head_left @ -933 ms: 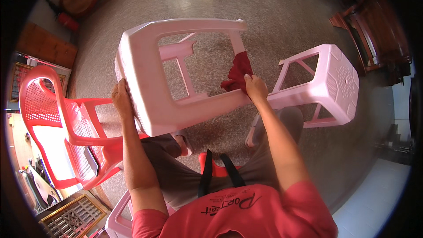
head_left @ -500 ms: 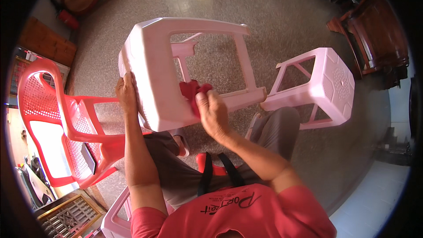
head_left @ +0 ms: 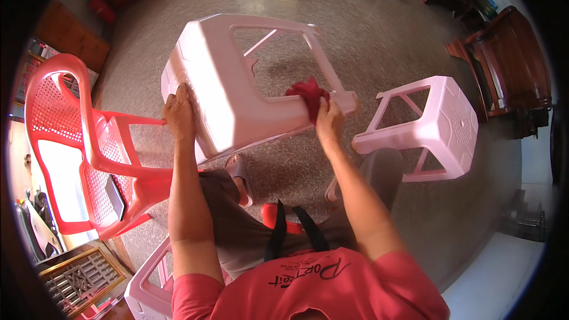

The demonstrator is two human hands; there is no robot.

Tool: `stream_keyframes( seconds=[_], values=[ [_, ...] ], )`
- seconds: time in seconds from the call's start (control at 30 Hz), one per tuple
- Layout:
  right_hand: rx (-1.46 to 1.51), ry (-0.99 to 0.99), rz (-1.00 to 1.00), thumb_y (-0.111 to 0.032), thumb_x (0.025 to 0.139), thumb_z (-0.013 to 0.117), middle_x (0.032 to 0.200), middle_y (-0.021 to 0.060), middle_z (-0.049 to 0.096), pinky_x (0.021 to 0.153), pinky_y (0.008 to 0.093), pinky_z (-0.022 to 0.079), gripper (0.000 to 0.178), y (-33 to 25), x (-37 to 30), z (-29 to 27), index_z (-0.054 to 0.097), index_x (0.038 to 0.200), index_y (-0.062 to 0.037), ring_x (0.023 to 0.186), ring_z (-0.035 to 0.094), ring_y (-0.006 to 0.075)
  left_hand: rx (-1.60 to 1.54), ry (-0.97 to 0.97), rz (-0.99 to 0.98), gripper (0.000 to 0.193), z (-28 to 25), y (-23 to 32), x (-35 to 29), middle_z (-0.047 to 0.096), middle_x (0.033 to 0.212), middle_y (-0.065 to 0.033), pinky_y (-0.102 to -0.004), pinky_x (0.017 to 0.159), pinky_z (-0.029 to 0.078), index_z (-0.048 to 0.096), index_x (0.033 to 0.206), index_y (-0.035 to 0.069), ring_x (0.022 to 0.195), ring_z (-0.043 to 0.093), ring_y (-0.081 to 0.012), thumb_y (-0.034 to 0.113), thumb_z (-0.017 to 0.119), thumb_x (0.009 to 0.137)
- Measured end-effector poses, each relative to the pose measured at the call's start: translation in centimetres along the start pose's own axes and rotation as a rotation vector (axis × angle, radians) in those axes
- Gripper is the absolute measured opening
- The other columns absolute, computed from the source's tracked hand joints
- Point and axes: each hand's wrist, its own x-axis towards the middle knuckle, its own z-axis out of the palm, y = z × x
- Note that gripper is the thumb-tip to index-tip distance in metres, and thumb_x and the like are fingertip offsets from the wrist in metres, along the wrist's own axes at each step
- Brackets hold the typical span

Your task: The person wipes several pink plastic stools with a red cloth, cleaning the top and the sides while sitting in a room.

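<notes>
A pale pink plastic stool (head_left: 216, 98) is held tipped on its side in front of me, its seat facing left and its legs pointing right. My left hand (head_left: 179, 112) grips the seat end, with the fingers bent over its edge. In my right hand (head_left: 330, 121) is a crumpled dark red cloth (head_left: 308, 95), pressed around the near leg close to its foot. The fingers on the far side of that leg are partly hidden by the cloth.
A second pink stool (head_left: 430, 124) lies on its side at the right. At the left stands a red plastic armchair (head_left: 56, 101) with a flat dark device (head_left: 115, 197) on its seat. Another pink stool (head_left: 139, 293) is at lower left. Dark wooden furniture (head_left: 512, 65) stands far right.
My right hand has slid the red cloth along the stool's near leg, away from the seat toward the foot. The held stool has tilted a little, and my left hand still grips it.
</notes>
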Motion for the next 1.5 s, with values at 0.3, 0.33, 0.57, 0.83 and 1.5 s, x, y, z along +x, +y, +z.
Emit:
stream_keyframes(
  seconds=[0.3, 0.33, 0.57, 0.83, 1.5],
  values=[
    [0.464, 0.1, 0.32, -0.033, 0.091, 0.041, 0.085, 0.0134, 0.055, 0.071, 0.0352, 0.04, 0.035, 4.1, -0.4, 0.3, 0.049, 0.095, 0.0007, 0.078, 0.051, 0.0233, -0.046, -0.008, -0.251, 0.051, 0.5, 1.3, -0.2, 0.044, 0.061, -0.0086, -0.0316, 0.057, 0.037, 0.047, 0.06, -0.008, 0.06, 0.042, -0.0159, 0.037, 0.054, 0.083],
    [0.605, 0.134, 0.311, -0.033, 0.091, 0.042, 0.083, 0.0076, 0.053, 0.07, 0.0328, 0.039, 0.032, 3.8, -0.6, 0.3, 0.05, 0.094, -0.0018, 0.075, 0.047, 0.0177, -0.075, -0.03, -0.25, 0.051, 0.6, 1.3, -0.3, 0.043, 0.062, -0.0093, -0.0318, 0.059, 0.037, 0.049, 0.061, -0.008, 0.061, 0.042, -0.0167, 0.038, 0.054, 0.083],
    [0.777, 0.035, 0.177, -0.028, 0.09, 0.047, 0.087, 0.0011, 0.052, 0.075, 0.0257, 0.037, 0.027, -0.8, -1.3, -1.6, 0.053, 0.095, -0.0031, 0.08, 0.044, 0.0105, -0.162, -0.071, -0.275, 0.051, 0.8, 2.1, -0.8, 0.044, 0.066, -0.0075, -0.0327, 0.057, 0.038, 0.052, 0.062, -0.006, 0.061, 0.043, -0.0151, 0.042, 0.057, 0.079],
    [1.525, -0.539, 0.561, -0.035, 0.085, 0.051, 0.117, 0.0051, 0.05, 0.094, 0.0401, 0.036, 0.046, -5.0, -4.2, -0.4, 0.04, 0.122, -0.0081, 0.109, 0.047, 0.0229, -0.129, -0.214, -0.235, 0.034, 0.7, 4.0, -1.5, 0.058, 0.08, -0.0111, -0.0321, 0.064, 0.043, 0.066, 0.069, 0.0, 0.069, 0.057, -0.0222, 0.032, 0.059, 0.077],
    [1.572, -0.495, 0.479, -0.025, 0.089, 0.048, 0.116, 0.0053, 0.05, 0.095, 0.0363, 0.035, 0.033, -9.1, 0.8, -4.1, 0.046, 0.115, -0.0055, 0.108, 0.046, 0.0191, 0.009, -0.158, 0.156, 0.026, -0.1, 6.3, -2.9, 0.044, 0.062, -0.0081, -0.031, 0.055, 0.039, 0.06, 0.069, -0.004, 0.059, 0.047, -0.0173, 0.021, 0.057, 0.077]
  ],
)
